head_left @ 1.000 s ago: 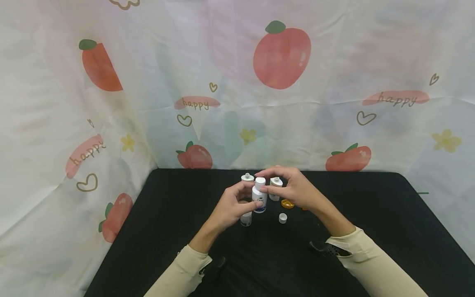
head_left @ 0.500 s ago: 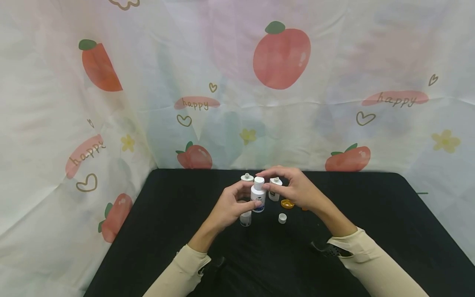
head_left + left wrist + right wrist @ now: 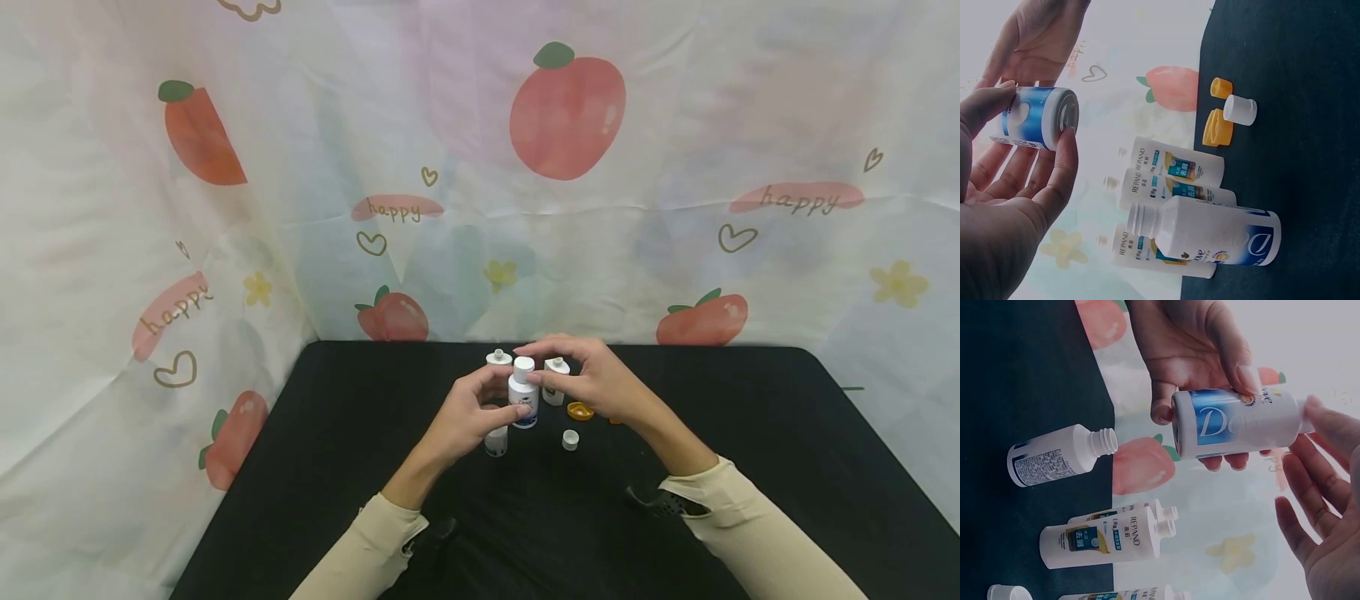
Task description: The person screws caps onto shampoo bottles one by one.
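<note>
My left hand [image 3: 467,418] grips a white and blue Dove bottle [image 3: 1235,422] above the table, fingers and thumb wrapped about its body. A white cap [image 3: 523,364] sits on the bottle's neck. My right hand [image 3: 592,379] pinches that cap between thumb and forefinger, its other fingers spread loosely, as the right wrist view shows. Below the left hand stands another white Dove bottle [image 3: 1219,234] with a bare threaded neck. Behind are three white REPAND bottles, among them one uncapped bottle [image 3: 1107,537] with a narrow neck.
A loose white cap [image 3: 570,440] lies on the black table [image 3: 360,467], right of the standing Dove bottle. Beyond it are a yellow cap [image 3: 580,411] and a second yellow cap [image 3: 1221,87]. A printed curtain [image 3: 637,275] hangs behind the table.
The bottle and both hands stay almost in place. My right hand shifts slightly right and then back left at the cap.
</note>
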The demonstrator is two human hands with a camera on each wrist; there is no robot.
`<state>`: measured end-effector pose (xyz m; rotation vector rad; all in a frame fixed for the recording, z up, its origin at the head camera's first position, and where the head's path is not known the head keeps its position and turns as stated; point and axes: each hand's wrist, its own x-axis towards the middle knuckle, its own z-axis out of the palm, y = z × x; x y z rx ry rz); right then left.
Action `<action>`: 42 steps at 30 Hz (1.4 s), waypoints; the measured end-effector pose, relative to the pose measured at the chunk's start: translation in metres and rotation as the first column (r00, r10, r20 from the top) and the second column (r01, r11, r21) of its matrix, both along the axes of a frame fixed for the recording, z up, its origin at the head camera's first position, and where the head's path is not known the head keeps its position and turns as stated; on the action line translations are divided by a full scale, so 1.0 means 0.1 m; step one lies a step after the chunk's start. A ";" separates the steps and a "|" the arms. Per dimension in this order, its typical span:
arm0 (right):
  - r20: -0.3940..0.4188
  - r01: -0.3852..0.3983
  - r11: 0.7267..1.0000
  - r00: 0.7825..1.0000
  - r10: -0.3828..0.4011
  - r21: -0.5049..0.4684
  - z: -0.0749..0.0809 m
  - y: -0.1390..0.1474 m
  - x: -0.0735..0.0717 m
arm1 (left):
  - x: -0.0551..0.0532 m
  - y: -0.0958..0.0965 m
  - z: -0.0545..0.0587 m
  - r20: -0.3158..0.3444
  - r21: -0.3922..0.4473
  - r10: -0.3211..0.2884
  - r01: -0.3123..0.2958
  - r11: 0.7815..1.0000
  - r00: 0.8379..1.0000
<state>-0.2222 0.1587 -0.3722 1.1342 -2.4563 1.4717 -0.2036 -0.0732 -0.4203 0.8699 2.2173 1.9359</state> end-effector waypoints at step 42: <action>0.125 -0.142 0.984 0.980 0.154 -0.105 -0.05 -0.01 -0.06 | 0.02 0.00 0.01 -0.007 -0.008 -0.005 0.005 1.000 1.000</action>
